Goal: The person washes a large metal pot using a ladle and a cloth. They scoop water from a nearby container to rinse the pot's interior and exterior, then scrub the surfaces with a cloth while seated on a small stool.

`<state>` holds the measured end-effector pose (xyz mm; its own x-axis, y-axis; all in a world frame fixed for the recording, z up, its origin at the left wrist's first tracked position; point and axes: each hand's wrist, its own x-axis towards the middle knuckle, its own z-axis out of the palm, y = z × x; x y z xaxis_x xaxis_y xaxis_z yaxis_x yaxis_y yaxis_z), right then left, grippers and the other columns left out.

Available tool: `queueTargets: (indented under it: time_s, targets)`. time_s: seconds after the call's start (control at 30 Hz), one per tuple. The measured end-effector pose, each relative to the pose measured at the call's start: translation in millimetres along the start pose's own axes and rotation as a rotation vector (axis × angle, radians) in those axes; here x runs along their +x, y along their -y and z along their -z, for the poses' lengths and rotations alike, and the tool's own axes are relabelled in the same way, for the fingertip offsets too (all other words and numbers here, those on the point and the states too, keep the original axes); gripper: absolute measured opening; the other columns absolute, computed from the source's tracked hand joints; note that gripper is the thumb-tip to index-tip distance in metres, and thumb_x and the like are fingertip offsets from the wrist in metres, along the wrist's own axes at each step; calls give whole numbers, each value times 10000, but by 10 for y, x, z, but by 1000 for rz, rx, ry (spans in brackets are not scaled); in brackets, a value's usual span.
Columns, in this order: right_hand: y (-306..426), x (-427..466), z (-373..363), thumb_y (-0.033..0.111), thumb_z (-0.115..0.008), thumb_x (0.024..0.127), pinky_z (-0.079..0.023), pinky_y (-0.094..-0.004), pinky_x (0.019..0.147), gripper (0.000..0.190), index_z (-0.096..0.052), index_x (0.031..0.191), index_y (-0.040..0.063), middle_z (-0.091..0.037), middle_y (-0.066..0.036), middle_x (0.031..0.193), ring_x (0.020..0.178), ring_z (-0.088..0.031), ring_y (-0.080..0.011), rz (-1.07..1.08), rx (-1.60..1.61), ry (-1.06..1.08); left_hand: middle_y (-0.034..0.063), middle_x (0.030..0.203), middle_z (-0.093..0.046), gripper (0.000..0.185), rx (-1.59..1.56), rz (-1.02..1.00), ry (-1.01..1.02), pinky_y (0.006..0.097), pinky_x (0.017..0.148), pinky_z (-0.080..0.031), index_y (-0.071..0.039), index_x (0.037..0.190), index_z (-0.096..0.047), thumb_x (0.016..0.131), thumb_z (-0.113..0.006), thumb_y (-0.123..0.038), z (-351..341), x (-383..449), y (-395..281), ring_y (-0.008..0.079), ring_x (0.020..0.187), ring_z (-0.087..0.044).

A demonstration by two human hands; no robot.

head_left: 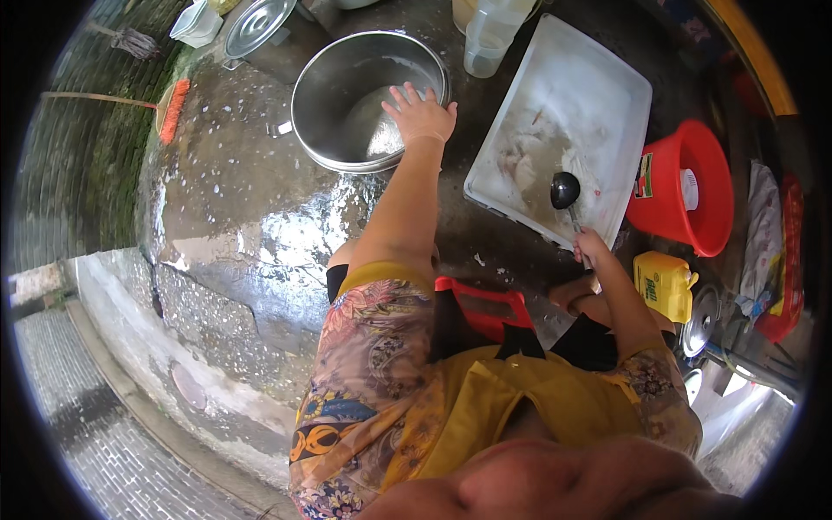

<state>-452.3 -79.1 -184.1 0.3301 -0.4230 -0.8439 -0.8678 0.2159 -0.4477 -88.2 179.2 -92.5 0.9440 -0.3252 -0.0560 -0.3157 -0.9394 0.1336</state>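
Note:
My left hand [424,120] is spread, fingers apart, over the right side of a large stainless steel pot [348,107]. Whether its palm touches the rim cannot be made out. Some light shines off the pot's bottom. My right hand [588,246] grips the handle of a ladle [564,190] with a dark, rounded bowl. The ladle reaches over the near end of a white rectangular plastic tub [601,97], which stands tilted in my view to the pot's right. Cloudy water and some pale, unclear matter lie in the tub.
Right of the tub stand a red plastic bucket [705,195] and a yellow plastic jug [663,286]. Clear plastic pitchers [489,45] stand behind, and a lidded metal pot [260,29] is at upper left. A broom [172,112] lies on the wet concrete floor [227,182]. Something red and plastic [487,302] is between my legs.

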Motion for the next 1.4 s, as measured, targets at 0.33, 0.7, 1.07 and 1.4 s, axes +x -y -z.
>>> queueTargets:
  time_s: [0.33,0.7,1.07,1.4]
  targets:
    - [358,-377,-415,185,-455,992,-325,-218,377,221,-428,1192,93,-464,-9,726,483,-389,-67,133,594,250,157,1559,-246,646,39,6,13,592,1136,-110,-160,1433,-439,924,-429,-557,19,-2,23,415,1449,-125]
    - [2331,-2049,-729,152,-478,975,-358,-241,414,554,-272,1486,98,-468,-9,751,506,-399,-76,582,-14,308,162,1544,-279,714,-5,-8,-17,590,1135,-119,-171,1480,-353,899,-470,-571,32,-6,-75,415,1443,-144]
    - [1142,-746,-350,134,-492,925,-492,-508,740,580,-258,1452,67,-617,-303,958,820,-606,-466,899,-691,-435,160,1547,-277,692,44,-32,-90,609,1117,-145,-185,1450,-417,888,-460,-586,-3,-5,-94,421,1428,-190]
    - [-172,180,-152,68,-436,911,-379,-304,353,142,-426,1049,38,-452,-71,615,439,-443,-155,-22,113,68,128,1536,-313,670,-14,-31,18,568,1113,-224,-161,1442,-420,913,-453,-571,8,-1,-152,390,1418,-249]
